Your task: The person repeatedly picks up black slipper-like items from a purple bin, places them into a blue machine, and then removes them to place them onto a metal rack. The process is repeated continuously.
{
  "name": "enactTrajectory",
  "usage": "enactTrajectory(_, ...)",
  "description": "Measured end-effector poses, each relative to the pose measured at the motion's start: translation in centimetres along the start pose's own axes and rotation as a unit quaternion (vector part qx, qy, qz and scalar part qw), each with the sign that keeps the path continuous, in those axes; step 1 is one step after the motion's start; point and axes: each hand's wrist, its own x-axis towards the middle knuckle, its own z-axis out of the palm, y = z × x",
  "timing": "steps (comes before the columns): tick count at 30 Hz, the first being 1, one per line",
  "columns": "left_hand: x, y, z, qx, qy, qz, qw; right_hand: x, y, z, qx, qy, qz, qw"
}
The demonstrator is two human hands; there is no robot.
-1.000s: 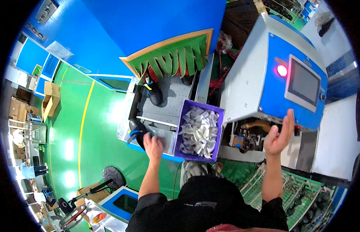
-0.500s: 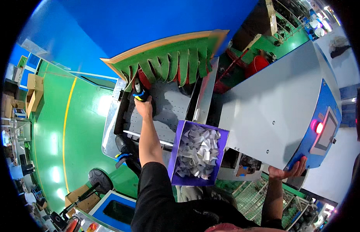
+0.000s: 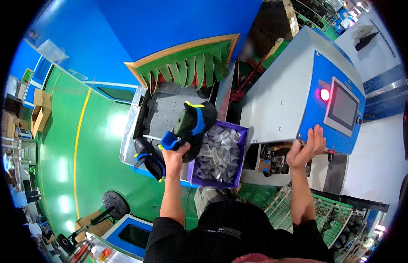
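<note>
My left hand [image 3: 174,160] is closed on a black shoe [image 3: 206,120] with blue and yellow trim. A dark green form, which looks like a shoe last, shows inside it. The shoe is held above the near right part of a perforated grey conveyor bed [image 3: 162,107], overlapping the left side of a purple box [image 3: 242,136]. Curved whitish pieces [image 3: 219,155] fill that box. A second black, blue and yellow shoe [image 3: 148,160] rests left of my left hand. My right hand [image 3: 305,151] is open, fingers spread, at the lower edge of a grey and blue control cabinet [image 3: 296,92].
Green strips [image 3: 186,72] hang across the blue machine's opening [image 3: 169,26] at the far end of the bed. A lit red button [image 3: 324,94] sits beside a screen [image 3: 342,107] on the cabinet. Wire racks [image 3: 318,215] stand at lower right; a round-based stool [image 3: 115,205] stands lower left.
My left hand has drawn back from the green strips toward me, bringing the shoe with it. My right hand has shifted left and up along the cabinet's edge. The view has turned somewhat.
</note>
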Motion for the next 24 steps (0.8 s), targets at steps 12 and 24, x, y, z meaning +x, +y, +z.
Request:
enactTrajectory(12, -19.4, 6.5, 12.0, -0.014, -0.417, -0.15, 0.896, -5.2, -2.3, -11.0, 0.776, -0.373, 0.409, 0.301)
enactTrajectory(24, -27.5, 0.6, 17.9, 0.291, -0.477, -0.204, 0.804, -19.6, 2.3, -18.9, 0.722, -0.163, 0.641, 0.202)
